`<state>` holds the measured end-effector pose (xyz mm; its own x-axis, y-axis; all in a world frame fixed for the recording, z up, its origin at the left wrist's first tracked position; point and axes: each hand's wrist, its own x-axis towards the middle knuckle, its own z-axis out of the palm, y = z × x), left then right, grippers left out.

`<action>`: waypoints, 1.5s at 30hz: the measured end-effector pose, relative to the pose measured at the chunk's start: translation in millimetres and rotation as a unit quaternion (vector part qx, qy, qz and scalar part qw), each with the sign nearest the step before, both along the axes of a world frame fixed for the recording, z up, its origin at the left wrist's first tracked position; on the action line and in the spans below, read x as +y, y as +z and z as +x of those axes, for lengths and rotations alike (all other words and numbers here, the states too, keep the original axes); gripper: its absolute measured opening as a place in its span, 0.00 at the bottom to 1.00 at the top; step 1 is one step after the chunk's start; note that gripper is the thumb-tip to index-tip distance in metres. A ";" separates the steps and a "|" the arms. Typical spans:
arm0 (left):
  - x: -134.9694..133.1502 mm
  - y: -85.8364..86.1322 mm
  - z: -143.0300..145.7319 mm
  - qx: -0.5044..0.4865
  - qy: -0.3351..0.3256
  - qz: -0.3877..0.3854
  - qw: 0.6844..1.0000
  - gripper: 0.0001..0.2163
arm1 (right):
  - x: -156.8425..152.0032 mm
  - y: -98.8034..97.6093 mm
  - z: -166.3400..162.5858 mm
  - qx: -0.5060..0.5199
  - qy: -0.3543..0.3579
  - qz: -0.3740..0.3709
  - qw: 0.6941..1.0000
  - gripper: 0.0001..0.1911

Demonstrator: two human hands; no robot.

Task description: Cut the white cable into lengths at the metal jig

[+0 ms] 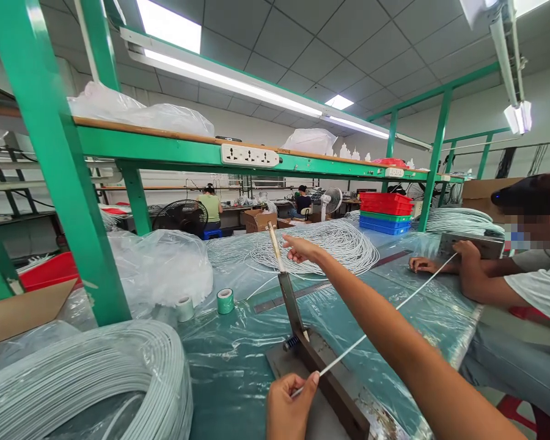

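My left hand (291,400) pinches a white cable (343,354) between thumb and fingers, at the base of a metal lever cutter (330,391). The cable runs taut up to the right, passing behind my right forearm, to a co-worker's hand (467,249). My right hand (301,249) is beside the top of the cutter's raised handle (275,247). Its index finger stretches out and the other fingers are loosely bent, with nothing seen in them. Contact with the handle is not visible.
Coiled cable lies at the near left (165,360) and behind the cutter (348,244). A green tape roll (225,301), steel ruler (279,299) and stacked bins (385,211) are on the plastic-covered table (229,366). A green shelf post (64,159) rises at left.
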<state>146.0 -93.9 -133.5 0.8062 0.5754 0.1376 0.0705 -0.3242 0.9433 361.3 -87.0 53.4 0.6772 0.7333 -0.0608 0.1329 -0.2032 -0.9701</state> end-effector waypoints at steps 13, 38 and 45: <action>5.4 -7.9 3.2 0.025 -0.026 -0.020 0.999 0.19 | 13.6 8.5 0.7 0.074 0.048 -0.015 0.996 0.35; 7.3 0.0 2.4 0.033 -0.045 -0.037 0.998 0.18 | -227.7 -68.0 -177.4 0.203 -0.006 -0.147 0.968 0.25; 5.0 -0.5 1.3 0.029 -0.049 -0.058 0.997 0.20 | -234.6 -65.8 -189.6 0.108 -0.012 -0.208 0.972 0.22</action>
